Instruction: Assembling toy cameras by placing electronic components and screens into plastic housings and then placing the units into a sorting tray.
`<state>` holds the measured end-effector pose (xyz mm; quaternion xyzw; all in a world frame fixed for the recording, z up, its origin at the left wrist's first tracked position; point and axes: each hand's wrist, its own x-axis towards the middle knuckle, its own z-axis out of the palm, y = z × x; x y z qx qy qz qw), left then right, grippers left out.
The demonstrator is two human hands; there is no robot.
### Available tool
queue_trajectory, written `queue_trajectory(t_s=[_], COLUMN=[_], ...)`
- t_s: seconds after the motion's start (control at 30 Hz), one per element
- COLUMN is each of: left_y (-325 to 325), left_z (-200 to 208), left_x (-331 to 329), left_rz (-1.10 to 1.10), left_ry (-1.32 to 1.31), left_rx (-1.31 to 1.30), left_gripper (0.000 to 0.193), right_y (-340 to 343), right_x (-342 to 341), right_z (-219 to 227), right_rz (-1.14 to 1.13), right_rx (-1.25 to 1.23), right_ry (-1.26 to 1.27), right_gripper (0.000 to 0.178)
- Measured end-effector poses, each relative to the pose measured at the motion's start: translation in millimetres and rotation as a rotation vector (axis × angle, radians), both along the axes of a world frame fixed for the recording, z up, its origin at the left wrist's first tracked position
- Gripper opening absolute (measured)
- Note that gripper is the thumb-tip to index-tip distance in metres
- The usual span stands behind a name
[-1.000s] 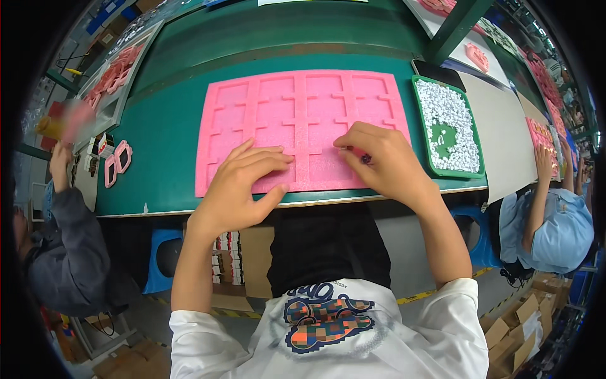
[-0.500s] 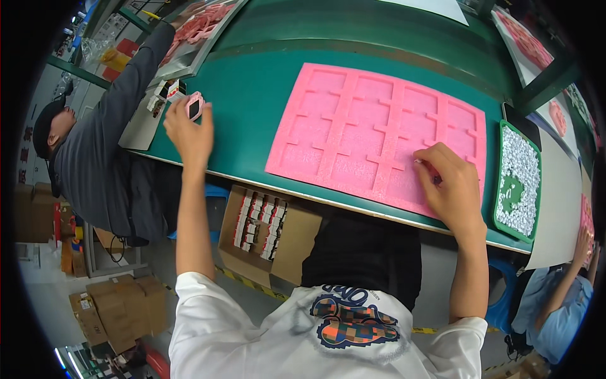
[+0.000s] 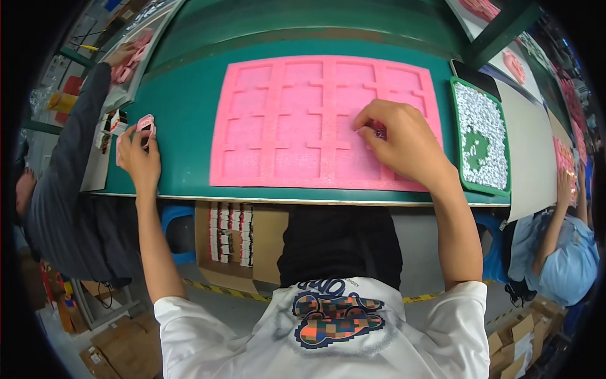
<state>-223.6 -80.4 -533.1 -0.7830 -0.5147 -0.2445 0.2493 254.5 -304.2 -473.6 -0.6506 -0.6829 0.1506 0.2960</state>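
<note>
My left hand [image 3: 139,156] is at the left end of the green table, its fingers closed around a small pink device [image 3: 146,121] with a dark screen. Part of the device is hidden by the fingers. Over the right half of a pink foam tray [image 3: 270,170] with square recesses, my right hand [image 3: 407,140] is closed in a pinch. Something small and dark shows between its fingers, too covered to name. The tray's recesses that show hold nothing.
Right of the foam tray lies a green tray [image 3: 503,142] of small white pieces. Small white boxes [image 3: 118,122] stand past my left hand. A co-worker's sleeve [image 3: 88,126] reaches in at left; another person [image 3: 562,246] works at right. An open carton [image 3: 268,240] sits below the table edge.
The view has swung, so the table and trays appear farther left. My right hand has moved slightly away from the foam tray's near edge. My left hand stays around the pink device.
</note>
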Motion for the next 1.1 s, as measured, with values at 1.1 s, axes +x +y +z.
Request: queue_trajectory(t_s=[1.1], left_y=[-186.0], left_z=[101.6], left_x=[206.8], left_rz=[-0.972], left_ry=[-0.076], left_rx=[0.194], left_gripper=[0.021], right_y=[-49.5], right_x=[-73.0], right_z=[15.3], right_rz=[-0.075], right_rx=[0.596], right_ry=[0.245], right_gripper=[0.018])
